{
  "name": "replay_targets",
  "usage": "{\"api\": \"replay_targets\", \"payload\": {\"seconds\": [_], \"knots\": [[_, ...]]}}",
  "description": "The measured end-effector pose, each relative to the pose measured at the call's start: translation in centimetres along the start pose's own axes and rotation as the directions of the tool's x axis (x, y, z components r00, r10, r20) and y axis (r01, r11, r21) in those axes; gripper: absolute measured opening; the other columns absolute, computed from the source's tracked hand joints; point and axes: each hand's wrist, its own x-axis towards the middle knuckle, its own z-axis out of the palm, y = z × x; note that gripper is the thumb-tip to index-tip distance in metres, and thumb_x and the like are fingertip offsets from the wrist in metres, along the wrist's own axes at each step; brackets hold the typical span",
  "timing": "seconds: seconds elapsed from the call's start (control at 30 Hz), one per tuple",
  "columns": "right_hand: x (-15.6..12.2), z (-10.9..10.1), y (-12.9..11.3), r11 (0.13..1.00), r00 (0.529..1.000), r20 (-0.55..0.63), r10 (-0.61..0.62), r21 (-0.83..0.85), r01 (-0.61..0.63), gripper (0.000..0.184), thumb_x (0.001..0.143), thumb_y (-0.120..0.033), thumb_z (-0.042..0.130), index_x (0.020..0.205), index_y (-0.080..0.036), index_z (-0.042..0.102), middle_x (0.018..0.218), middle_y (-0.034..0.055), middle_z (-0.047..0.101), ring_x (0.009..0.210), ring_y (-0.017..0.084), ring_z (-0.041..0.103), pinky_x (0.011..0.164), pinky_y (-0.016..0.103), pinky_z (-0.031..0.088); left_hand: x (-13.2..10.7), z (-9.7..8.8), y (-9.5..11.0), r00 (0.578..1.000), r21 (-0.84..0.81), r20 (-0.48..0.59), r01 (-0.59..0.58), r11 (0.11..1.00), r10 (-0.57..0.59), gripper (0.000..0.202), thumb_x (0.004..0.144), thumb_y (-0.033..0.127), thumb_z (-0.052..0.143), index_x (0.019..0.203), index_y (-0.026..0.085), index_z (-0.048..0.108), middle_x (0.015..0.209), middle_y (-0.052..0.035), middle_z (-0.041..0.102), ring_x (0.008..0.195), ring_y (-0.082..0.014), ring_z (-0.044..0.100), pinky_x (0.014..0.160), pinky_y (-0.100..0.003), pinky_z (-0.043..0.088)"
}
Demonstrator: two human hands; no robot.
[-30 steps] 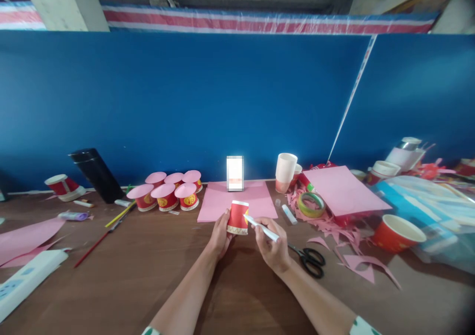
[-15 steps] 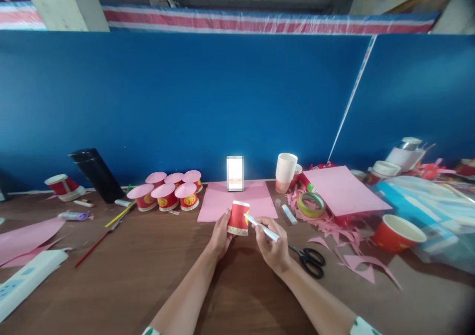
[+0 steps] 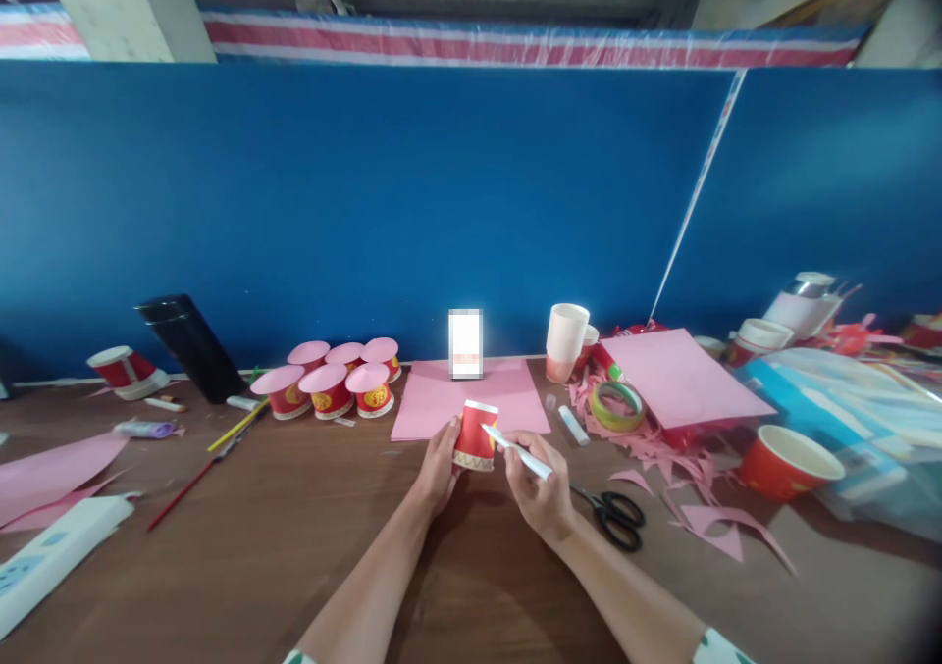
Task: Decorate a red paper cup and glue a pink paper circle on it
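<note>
My left hand [image 3: 440,468] is closed around the left side of a red paper cup [image 3: 474,436], held upside down and slightly tilted. The cup has a zigzag line on its pale lower band and a yellow mark on its right side. In my right hand [image 3: 543,487] is a white marker pen [image 3: 524,454], its tip at the red side of the cup; whether it touches I cannot tell. Behind the cup lies a stack of pink paper [image 3: 427,404], and a small pixelated upright panel [image 3: 466,345] stands at its back edge.
Several red cups with pink paper discs [image 3: 326,380] stand left of the stack. Black-handled scissors [image 3: 618,520] lie right of my right hand, near pink scraps [image 3: 725,530], a tape roll [image 3: 616,407] and a red cup [image 3: 791,463]. A white power strip [image 3: 66,556] is at the left.
The red cup has tilted a little and shifted slightly to the right in my left hand. The marker stays beside it, almost unmoved.
</note>
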Motion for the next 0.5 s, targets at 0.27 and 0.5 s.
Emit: {"api": "replay_targets", "payload": {"seconds": [0.27,0.5], "knots": [[0.07,-0.02,-0.18,1.0,1.0,-0.003,-0.003,-0.005,0.003,0.015,0.085,-0.02,0.044,0.089,-0.018,0.058,0.078,0.0063,0.063,0.073,0.017,0.061,0.068,0.027,0.049,0.01,0.05,-0.04,1.0,0.01,0.016,0.001,1.0,-0.001,0.031,0.073,0.045,0.062,0.077,0.014,0.058,0.061,0.0031,0.052,0.052,-0.0061,0.044,0.052,-0.018,0.037],[-0.03,0.03,0.04,1.0,1.0,0.012,0.001,-0.005,-0.001,0.014,0.084,-0.019,0.045,0.089,-0.018,0.058,0.079,0.0058,0.063,0.073,0.017,0.061,0.07,0.028,0.048,0.03,-0.01,0.03,1.0,-0.011,-0.013,0.008,1.0,-0.008,0.031,0.073,0.044,0.062,0.075,0.014,0.056,0.062,0.0022,0.052,0.053,-0.0072,0.046,0.053,-0.019,0.039]]}}
